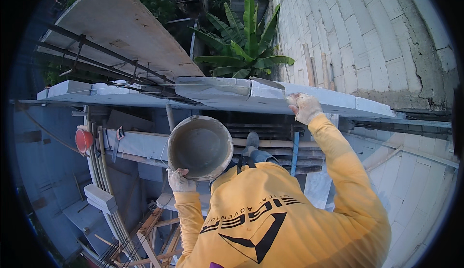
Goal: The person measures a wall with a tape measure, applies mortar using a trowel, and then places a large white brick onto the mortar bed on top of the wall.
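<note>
My left hand [182,180], in a pale work glove, grips the lower left rim of a round, mortar-smeared bucket [225,144]. Grey wet material lies in the bottom of the bucket. Higher and to the right, my gloved right hand [305,108] is closed around the handle of a trowel [268,83], most of which the fingers hide. The trowel's grey blade points left over the top of a light block wall [333,104]. Along that wall, a grey layer covers the face of one block [212,88] left of the blade.
Steel reinforcing bars [121,67] and a leaning board [121,26] cross the wall at upper left. Beneath me are bamboo poles [285,144], a blue bar [295,153], a handsaw [117,142] and a red container [84,141]. Beyond the wall grows a broad-leaved plant [244,41].
</note>
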Motion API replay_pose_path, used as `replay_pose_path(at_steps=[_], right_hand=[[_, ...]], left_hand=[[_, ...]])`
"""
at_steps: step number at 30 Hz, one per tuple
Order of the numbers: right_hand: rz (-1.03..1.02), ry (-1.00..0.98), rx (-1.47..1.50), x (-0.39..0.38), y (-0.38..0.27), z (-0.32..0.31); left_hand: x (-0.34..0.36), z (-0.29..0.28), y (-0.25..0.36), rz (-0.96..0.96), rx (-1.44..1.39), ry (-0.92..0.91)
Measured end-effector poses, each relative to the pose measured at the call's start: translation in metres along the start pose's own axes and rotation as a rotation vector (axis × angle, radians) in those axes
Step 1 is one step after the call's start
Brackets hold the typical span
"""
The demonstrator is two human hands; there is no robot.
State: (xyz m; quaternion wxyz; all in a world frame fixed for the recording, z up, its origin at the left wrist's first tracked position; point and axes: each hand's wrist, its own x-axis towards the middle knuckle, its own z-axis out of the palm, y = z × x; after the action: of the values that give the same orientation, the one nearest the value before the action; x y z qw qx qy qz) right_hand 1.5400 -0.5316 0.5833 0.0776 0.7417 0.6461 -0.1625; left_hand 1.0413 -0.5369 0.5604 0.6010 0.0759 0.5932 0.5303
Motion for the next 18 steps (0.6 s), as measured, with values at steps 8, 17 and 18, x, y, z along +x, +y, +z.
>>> replay_pose_path(at_steps=[8,17,18], right_hand=[[0.053,-0.029,0.007,-0.035,0.034,0.02],[0.052,0.041,-0.019,-0.059,0.069,0.034],[0.01,0.114,-0.014,-0.062,0.074,0.039]], left_hand=[[-0.024,0.029,-0.006,-0.025,0.027,-0.119],[-0.053,0.044,-0.025,-0.049,0.028,-0.137],[-0.052,0.041,-0.03,-0.04,0.025,-0.118]])
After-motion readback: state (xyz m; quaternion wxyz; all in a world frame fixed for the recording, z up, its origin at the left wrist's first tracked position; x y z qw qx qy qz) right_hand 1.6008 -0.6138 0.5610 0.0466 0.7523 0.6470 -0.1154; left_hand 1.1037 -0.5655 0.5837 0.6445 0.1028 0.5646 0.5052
